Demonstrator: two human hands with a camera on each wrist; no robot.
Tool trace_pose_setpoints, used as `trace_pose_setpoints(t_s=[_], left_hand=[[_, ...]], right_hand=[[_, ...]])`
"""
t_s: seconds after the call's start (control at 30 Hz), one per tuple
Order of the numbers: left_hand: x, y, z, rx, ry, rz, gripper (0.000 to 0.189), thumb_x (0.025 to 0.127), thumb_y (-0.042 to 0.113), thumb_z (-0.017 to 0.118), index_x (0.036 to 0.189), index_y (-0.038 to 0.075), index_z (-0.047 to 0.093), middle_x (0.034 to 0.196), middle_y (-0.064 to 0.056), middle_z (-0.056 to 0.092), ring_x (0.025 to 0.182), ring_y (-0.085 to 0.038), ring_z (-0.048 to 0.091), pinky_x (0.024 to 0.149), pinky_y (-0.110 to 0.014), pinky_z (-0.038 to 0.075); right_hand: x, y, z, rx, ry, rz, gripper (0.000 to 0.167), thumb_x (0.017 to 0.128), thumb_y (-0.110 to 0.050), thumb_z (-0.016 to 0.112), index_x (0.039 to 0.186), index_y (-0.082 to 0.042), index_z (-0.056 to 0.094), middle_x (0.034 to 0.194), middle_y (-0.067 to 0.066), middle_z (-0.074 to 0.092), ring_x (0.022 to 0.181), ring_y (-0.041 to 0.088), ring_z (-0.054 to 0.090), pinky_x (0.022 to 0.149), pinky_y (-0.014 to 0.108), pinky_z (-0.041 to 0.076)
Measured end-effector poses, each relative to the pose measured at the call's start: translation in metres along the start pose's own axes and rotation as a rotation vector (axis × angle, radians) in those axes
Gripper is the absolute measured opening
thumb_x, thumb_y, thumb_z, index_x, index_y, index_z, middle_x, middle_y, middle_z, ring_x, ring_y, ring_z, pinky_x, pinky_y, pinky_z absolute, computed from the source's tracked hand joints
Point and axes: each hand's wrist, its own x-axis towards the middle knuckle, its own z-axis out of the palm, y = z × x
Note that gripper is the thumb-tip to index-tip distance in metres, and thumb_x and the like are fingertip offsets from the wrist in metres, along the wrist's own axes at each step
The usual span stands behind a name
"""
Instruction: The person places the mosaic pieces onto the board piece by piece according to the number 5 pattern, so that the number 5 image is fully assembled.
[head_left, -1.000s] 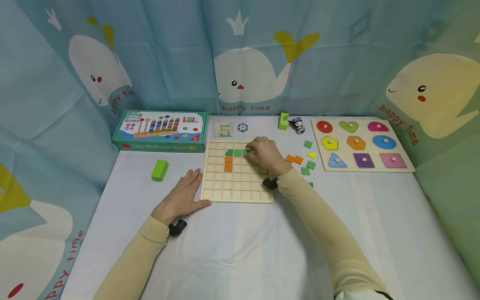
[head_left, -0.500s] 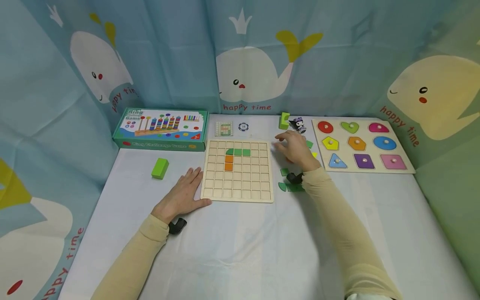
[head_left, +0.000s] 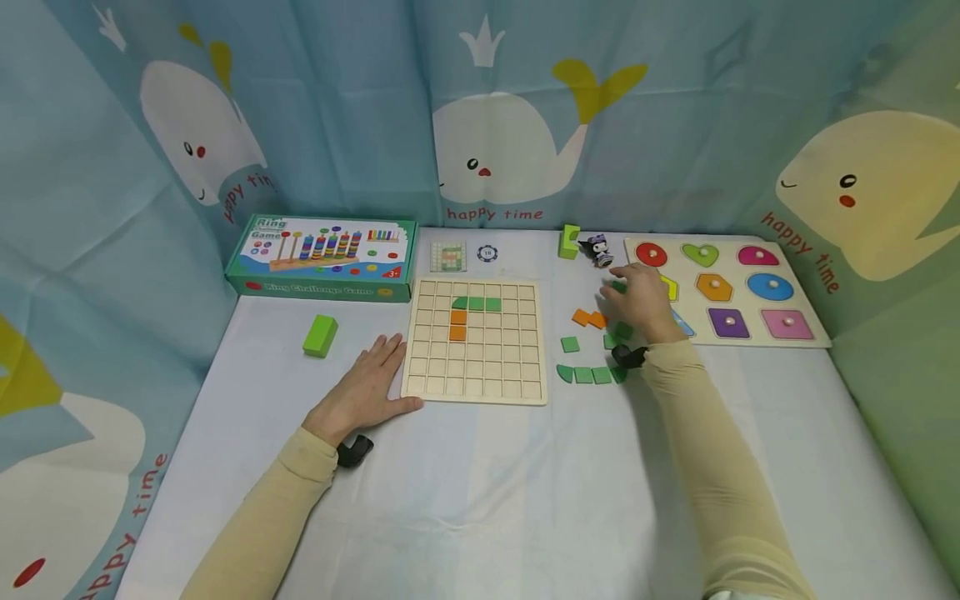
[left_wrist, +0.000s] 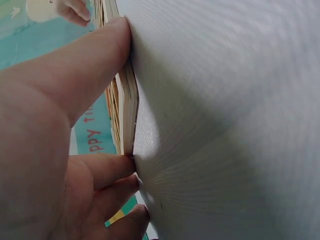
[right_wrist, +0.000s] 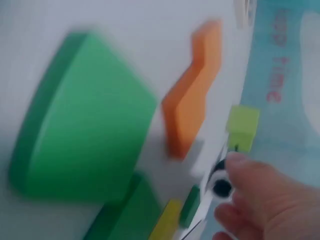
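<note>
A wooden grid board [head_left: 480,367] lies mid-table, holding a short row of green tiles [head_left: 476,304] along the top and two orange tiles [head_left: 457,325] below its left end. My left hand [head_left: 363,387] lies spread at the board's left side, its thumb and fingers touching the edge, as the left wrist view also shows. Above the loose pieces right of the board is my right hand [head_left: 641,304], thumb and fingers apart around a green tile [head_left: 619,286] on the table. In the right wrist view a green piece [right_wrist: 85,120] and orange tiles [right_wrist: 192,92] lie before the hand; no held piece shows.
Behind the board lie a pattern card [head_left: 448,257] and a round chip [head_left: 487,253]. A ring game box [head_left: 322,258] and green block [head_left: 320,336] stand left. A shape puzzle [head_left: 693,312], small figurine [head_left: 598,250] and notched green block [head_left: 568,242] are right.
My right hand has left the green tile at the row's right end and moved right, over the loose pieces. My left hand stays at the board's edge.
</note>
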Motion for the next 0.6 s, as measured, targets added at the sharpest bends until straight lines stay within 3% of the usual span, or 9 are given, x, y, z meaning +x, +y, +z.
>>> trace_pose_setpoints(t_s=[0.2,0.6], left_hand=[[0.0,0.0,0.001,-0.004,-0.003,0.001,0.099,0.087,0.053,0.068,0.152,-0.007,0.022,0.159,-0.02,0.016,0.146,-0.037,0.008,0.114,-0.054,0.014],[0.001,0.0,0.001,-0.002,-0.003,-0.004,0.1,0.087,0.054,0.068,0.152,-0.006,0.022,0.159,-0.02,0.015,0.146,-0.036,0.008,0.114,-0.053,0.014]], right_hand=[[-0.004,0.009,-0.002,-0.042,0.005,0.07,0.046,0.091,-0.018,0.07,0.127,0.007,0.058,0.128,0.029,0.053,0.123,0.048,0.038,0.098,0.064,0.029],[-0.001,0.013,0.002,-0.103,-0.018,0.096,0.032,0.092,-0.016,0.069,0.115,0.007,0.066,0.117,0.026,0.054,0.113,0.045,0.042,0.092,0.063,0.033]])
